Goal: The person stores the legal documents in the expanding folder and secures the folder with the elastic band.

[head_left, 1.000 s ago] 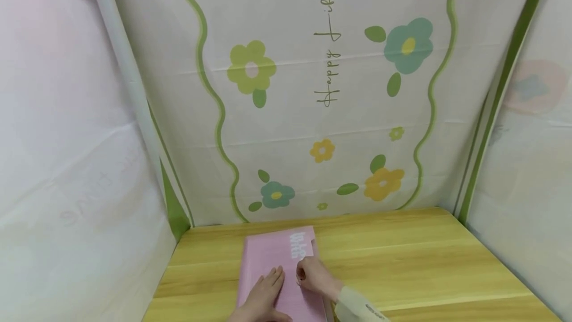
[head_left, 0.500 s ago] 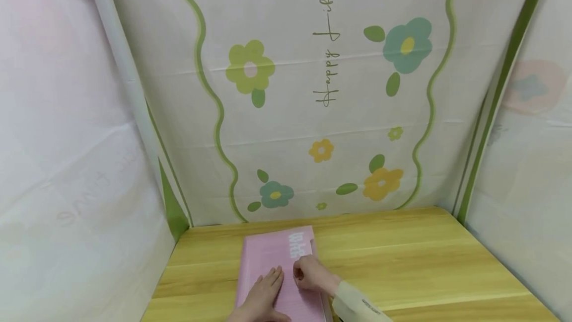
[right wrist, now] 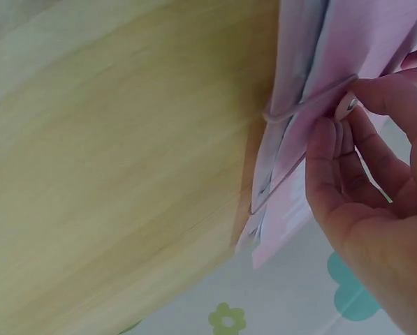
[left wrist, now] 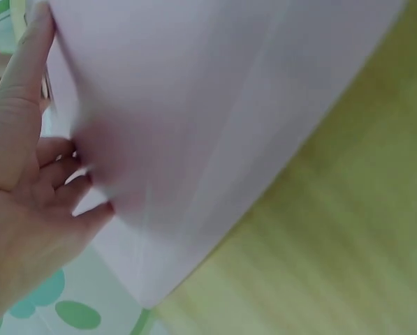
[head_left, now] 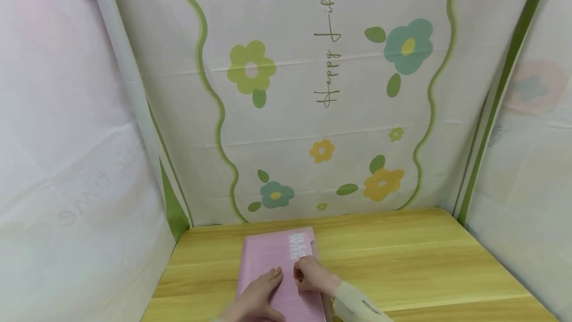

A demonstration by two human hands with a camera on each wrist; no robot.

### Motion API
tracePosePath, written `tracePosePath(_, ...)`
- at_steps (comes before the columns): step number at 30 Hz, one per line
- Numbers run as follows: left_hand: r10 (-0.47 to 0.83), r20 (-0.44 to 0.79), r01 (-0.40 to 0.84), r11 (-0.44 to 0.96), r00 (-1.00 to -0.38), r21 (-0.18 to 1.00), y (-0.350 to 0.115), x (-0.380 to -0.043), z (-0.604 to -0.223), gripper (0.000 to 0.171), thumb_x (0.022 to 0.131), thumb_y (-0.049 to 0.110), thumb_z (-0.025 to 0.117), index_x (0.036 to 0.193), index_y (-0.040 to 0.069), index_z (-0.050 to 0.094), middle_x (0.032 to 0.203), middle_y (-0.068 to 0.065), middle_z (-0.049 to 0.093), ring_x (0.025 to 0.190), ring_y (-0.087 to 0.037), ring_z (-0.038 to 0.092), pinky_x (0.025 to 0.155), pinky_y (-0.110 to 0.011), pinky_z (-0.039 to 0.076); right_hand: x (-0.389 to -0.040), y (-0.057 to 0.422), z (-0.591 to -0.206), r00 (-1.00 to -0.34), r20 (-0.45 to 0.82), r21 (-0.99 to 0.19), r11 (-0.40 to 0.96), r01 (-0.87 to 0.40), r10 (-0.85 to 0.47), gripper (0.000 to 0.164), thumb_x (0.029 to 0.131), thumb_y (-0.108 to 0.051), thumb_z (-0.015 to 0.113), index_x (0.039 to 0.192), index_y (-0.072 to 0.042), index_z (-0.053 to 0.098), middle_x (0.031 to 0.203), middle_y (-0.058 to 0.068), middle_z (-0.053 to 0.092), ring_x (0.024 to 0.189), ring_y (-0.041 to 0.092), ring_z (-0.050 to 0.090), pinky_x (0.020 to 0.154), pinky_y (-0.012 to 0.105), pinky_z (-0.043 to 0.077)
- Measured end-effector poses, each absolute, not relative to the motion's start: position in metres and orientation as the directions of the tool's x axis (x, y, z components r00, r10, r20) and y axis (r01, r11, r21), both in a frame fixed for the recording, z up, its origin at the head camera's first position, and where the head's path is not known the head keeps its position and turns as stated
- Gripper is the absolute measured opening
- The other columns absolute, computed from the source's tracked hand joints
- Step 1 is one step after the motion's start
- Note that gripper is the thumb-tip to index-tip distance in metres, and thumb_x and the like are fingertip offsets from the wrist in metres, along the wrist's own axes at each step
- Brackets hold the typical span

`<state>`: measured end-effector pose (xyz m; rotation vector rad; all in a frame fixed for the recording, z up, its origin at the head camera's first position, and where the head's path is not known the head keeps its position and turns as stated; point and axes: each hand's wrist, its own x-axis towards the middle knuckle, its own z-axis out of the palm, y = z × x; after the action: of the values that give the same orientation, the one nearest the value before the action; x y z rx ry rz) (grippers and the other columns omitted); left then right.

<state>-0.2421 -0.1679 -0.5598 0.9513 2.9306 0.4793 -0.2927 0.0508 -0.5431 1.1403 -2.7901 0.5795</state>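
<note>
A pink file folder (head_left: pixel 263 250) with white lettering lies on the table. My left hand (head_left: pixel 258 294) rests on its cover with fingers extended; the left wrist view shows those fingertips touching the pink surface (left wrist: pixel 194 91). Near the folder's right edge, my right hand (head_left: pixel 315 276) has its fingers curled in. In the right wrist view an elastic cord (right wrist: pixel 309 103) loops round the folder's layered edge and runs up to the right hand (right wrist: pixel 376 188). Thumb and fingers pinch the cord there, beside a small round button (right wrist: pixel 346 105) with a metal centre. The fingers partly hide the button.
The wooden-grained table (head_left: pixel 402 262) extends to both sides of the folder. A white cloth wall (head_left: pixel 295 113) printed with flowers rises at its back edge. Further cloth panels stand at left (head_left: pixel 76 163) and right (head_left: pixel 527 188).
My left hand has shifted slightly back toward the left, and its thumb stands further from the fingers. The right hand has moved only a little leftward on the folder.
</note>
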Motion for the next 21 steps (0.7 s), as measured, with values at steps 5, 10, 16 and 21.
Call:
tracePosePath(5,0.598,0.005,0.572,0.765,-0.802,0.296,-0.170,-0.247,-0.551,0.103,0.065,0.056,0.085,0.144,0.001,0.048,0.152,-0.017,0.048,0.140,-0.033,0.047,0.112,-0.040,0.043,-0.294,0.054,-0.545,-0.730,0.180,-0.338,0.656,-0.675,-0.659,0.008,0.074,-0.008,0.076,0.075,-0.008,0.068,0.068,-0.003,0.063,0.063,-0.003,0.044,0.059,0.012,0.042)
tracePosePath(10,0.603,-0.010,0.575,0.766,-0.798,0.287,-0.171,-0.250,-0.550,0.104,0.064,0.055,0.086,0.144,0.001,0.048,0.152,-0.018,0.046,0.140,-0.033,0.047,0.112,-0.041,0.042,-0.294,0.059,-0.545,-0.749,0.160,-0.377,0.661,-0.648,-0.643,0.012,0.077,-0.010,0.077,0.074,-0.008,0.065,0.069,-0.002,0.059,0.063,-0.003,0.040,0.058,0.014,0.040)
tracePosePath(16,0.596,0.002,0.564,0.758,-0.803,0.327,-0.177,-0.253,-0.549,0.102,0.065,0.053,0.086,0.143,0.001,0.049,0.151,-0.020,0.047,0.139,-0.035,0.047,0.112,-0.042,0.042,-0.295,0.064,-0.547,-0.757,0.178,-0.362,0.673,-0.645,-0.629,0.013,0.073,-0.005,0.076,0.077,-0.009,0.065,0.071,-0.003,0.059,0.065,-0.002,0.040,0.059,0.015,0.040)
tracePosePath(21,0.579,-0.008,0.534,0.757,-0.815,0.377,-0.183,-0.251,-0.549,0.096,0.068,0.049,0.086,0.143,0.002,0.050,0.151,-0.018,0.049,0.139,-0.035,0.047,0.113,-0.043,0.041,-0.293,0.070,-0.550,-0.753,0.200,-0.408,0.645,-0.646,-0.627,0.010,0.080,-0.006,0.074,0.078,-0.008,0.064,0.073,-0.002,0.058,0.067,-0.002,0.041,0.060,0.015,0.041)
